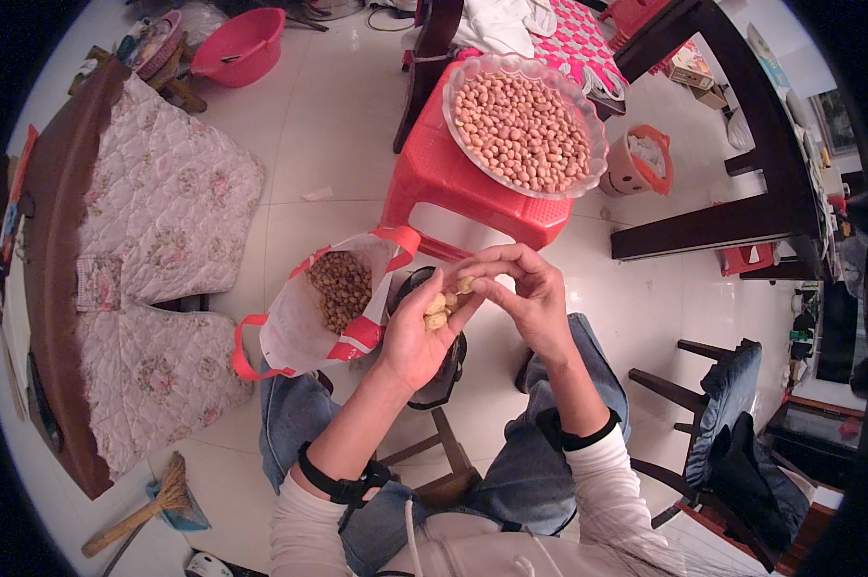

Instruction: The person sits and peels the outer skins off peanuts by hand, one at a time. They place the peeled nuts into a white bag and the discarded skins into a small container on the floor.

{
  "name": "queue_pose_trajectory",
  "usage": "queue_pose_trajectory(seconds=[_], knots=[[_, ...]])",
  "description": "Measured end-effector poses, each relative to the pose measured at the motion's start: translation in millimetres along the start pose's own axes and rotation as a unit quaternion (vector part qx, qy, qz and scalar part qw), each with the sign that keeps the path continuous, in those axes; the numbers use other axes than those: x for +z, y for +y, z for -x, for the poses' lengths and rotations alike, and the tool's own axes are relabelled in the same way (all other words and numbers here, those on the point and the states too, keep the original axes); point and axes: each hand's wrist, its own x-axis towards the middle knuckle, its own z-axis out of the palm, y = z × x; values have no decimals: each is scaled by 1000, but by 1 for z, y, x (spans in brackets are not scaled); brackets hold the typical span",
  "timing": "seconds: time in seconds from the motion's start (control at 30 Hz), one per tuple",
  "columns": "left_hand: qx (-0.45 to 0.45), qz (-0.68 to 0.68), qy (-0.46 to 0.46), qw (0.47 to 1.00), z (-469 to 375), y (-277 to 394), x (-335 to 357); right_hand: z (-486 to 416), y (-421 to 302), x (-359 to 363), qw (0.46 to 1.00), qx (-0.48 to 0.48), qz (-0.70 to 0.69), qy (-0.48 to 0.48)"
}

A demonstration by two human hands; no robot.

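Note:
My left hand (414, 339) is cupped palm up around several pale peanuts in their shells (435, 311). The thumb and fingertips of my right hand (526, 296) pinch one more peanut (466, 284) just above the left fingers. Beneath my hands is a dark container (434, 389), mostly hidden by them. To the left stands an upright white and red bag (282, 339) with red handles, partly filled with brown peanut-like pods (340, 288). Beyond my hands, a clear scalloped bowl (598, 160) full of pinkish shelled peanuts (520, 130) rests on a red plastic stool (434, 177).
A sofa with a quilted floral cover (167, 180) lies at left. A pink basin (243, 50) is on the floor at far left. Right are a dark wooden table (708, 223), a waste bin (625, 169) and a chair (722, 411). A hand broom (160, 501) lies lower left.

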Motion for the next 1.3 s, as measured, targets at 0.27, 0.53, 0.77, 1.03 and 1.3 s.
queue_pose_trajectory(seconds=[0.27,0.53,0.77,1.03,1.3], knots=[[-27,-125,-20,992,6,6,-3,-1,7,-4,995,19,-101,20],[5,-137,-15,990,11,7,6,2,3,-5,992,39,-120,-10],[51,-233,15,971,11,6,11,5,2,-7,996,17,-80,-44],[82,-272,28,958,13,4,13,8,1,-7,996,18,-75,-43],[116,-330,17,937,14,1,14,9,-1,-3,999,6,-26,-40]])
